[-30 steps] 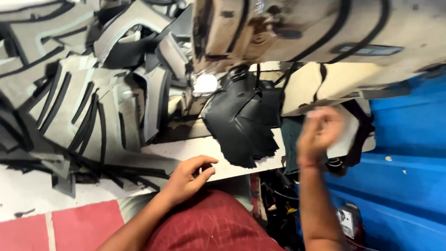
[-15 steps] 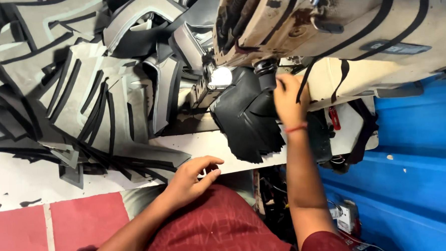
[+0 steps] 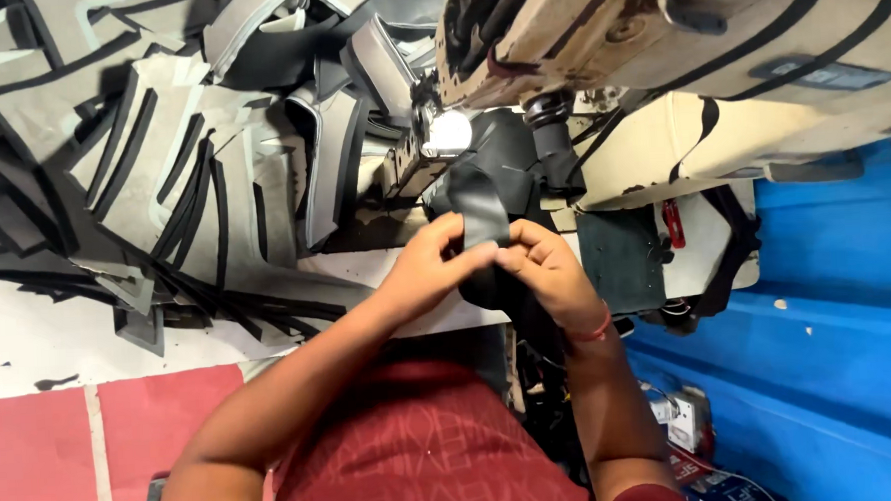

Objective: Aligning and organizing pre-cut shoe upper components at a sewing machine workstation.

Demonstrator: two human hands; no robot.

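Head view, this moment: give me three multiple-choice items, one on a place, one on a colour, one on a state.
1. Where is the heap of cut grey and black pieces?
A. left of the sewing machine
B. on the blue surface
C. on the person's lap

2. What colour is the piece held by the hands?
A. white
B. black
C. red

3. How do the hands stand?
A. both flat on the table
B. one raised, one idle
C. both pinching the piece

Answers: 1 A, it lies on the table left of the sewing machine. 2 B, it shows black. 3 C, left hand and right hand grip it together.
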